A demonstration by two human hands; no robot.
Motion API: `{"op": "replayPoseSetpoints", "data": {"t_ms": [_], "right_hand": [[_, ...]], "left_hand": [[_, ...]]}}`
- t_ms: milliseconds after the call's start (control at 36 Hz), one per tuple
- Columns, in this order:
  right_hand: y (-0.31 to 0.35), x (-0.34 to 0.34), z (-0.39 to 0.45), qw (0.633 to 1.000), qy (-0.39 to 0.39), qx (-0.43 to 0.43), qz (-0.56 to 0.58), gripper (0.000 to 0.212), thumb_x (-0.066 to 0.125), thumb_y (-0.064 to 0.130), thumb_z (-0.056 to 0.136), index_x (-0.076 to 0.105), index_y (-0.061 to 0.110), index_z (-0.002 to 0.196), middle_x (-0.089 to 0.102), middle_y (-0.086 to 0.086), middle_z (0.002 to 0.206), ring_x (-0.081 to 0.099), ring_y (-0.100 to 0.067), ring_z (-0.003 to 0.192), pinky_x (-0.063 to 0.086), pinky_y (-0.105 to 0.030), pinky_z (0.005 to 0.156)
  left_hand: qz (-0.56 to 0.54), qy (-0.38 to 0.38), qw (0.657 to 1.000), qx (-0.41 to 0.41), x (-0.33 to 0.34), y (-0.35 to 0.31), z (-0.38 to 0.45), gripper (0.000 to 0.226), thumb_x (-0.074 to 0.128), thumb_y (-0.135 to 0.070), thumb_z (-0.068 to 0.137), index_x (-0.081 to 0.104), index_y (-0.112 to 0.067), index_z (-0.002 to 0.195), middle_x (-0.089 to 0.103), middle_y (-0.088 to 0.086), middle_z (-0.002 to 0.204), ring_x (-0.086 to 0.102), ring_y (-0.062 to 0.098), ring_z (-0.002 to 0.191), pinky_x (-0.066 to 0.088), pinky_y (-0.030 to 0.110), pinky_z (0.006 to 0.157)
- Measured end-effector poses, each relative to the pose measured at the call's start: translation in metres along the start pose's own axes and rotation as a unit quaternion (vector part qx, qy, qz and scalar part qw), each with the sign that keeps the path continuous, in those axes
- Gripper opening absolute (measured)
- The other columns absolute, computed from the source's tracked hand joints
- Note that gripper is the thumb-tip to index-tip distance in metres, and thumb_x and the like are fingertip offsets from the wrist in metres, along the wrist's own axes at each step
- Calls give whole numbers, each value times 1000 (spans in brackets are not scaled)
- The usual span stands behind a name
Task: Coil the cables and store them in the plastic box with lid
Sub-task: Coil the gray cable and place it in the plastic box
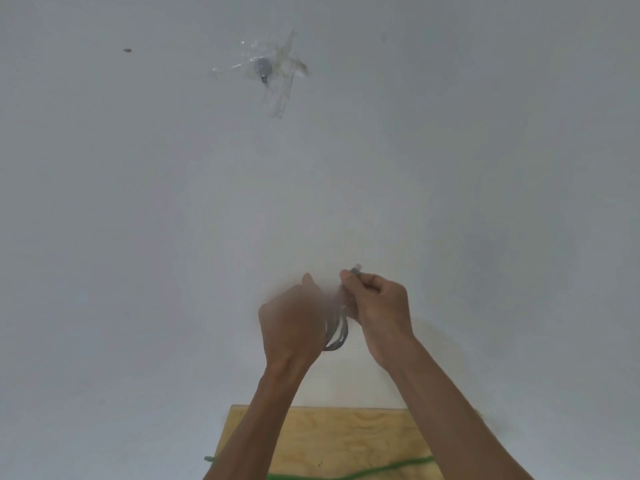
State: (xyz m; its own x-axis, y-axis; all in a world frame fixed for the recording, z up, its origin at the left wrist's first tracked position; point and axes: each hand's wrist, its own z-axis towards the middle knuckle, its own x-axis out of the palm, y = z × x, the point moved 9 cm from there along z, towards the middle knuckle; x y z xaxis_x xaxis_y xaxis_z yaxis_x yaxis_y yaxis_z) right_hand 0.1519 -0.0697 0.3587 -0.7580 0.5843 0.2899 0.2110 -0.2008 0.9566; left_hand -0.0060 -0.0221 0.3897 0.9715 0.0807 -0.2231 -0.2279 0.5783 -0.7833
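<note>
both hands raised mid-frame, left hand (291, 320) blurry, grip wrapped round grey cable coil (335, 332), right hand (379, 311) pinching the cable's plug end (356, 270), green cable (381, 467) on wooden surface (329, 441) at bottom

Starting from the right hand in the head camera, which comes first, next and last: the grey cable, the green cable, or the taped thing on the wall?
1. grey cable: held in the right hand.
2. green cable: below, on the wooden board.
3. taped thing: high on the wall.
</note>
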Motion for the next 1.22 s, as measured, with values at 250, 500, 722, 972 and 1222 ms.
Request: {"op": "replayPoseSetpoints", "data": {"t_ms": [250, 500, 722, 972, 1222], "right_hand": [[-24, 9, -13, 980, 40, -35, -193, 37, 70, 13, 69, 56, 27, 99, 62, -2, 106, 58, -20, 74, 53, -35, 61], [31, 12, -41, 934, 55, -273, -225, 56, 54, -10, 86, 62, 33, 121, 64, 15, 112, 63, -13, 97, 56, -27, 69], [53, 52, -78, 818, 185, -417, -350, 17, 75, 16, 86, 74, 24, 100, 70, 16, 93, 57, -2, 82, 40, -7, 74], [47, 16, -22, 951, 2, -240, -197, 8, 71, 22, 90, 65, 27, 91, 75, 1, 73, 71, -16, 66, 60, -43, 71], [-9, 34, -24, 944, 208, -107, -231, 28, 55, 32, 89, 71, 26, 111, 71, 8, 113, 66, -14, 107, 57, -45, 91]], "left_hand": [[-20, -20, 999, -29, -5, -9, 9, 62, 47, -30, 103, 37, -4, 47, 38, 10, 40, 32, 12, 40, 30, 27, 45], [37, -43, 996, -70, -15, 10, 18, 64, 46, -35, 102, 34, -19, 42, 34, -5, 36, 36, 19, 39, 35, 30, 46], [78, -17, 989, -126, -13, 27, 18, 63, 41, -43, 101, 50, -19, 43, 55, 0, 44, 57, 28, 50, 42, 30, 52], [26, -12, 996, -81, -7, 13, 3, 64, 44, -41, 101, 38, -14, 43, 48, 2, 39, 43, 24, 42, 41, 37, 50], [-19, -46, 991, -121, -16, 24, 5, 68, 46, -37, 101, 44, -19, 36, 41, -7, 33, 39, 16, 39, 39, 31, 51]]}}
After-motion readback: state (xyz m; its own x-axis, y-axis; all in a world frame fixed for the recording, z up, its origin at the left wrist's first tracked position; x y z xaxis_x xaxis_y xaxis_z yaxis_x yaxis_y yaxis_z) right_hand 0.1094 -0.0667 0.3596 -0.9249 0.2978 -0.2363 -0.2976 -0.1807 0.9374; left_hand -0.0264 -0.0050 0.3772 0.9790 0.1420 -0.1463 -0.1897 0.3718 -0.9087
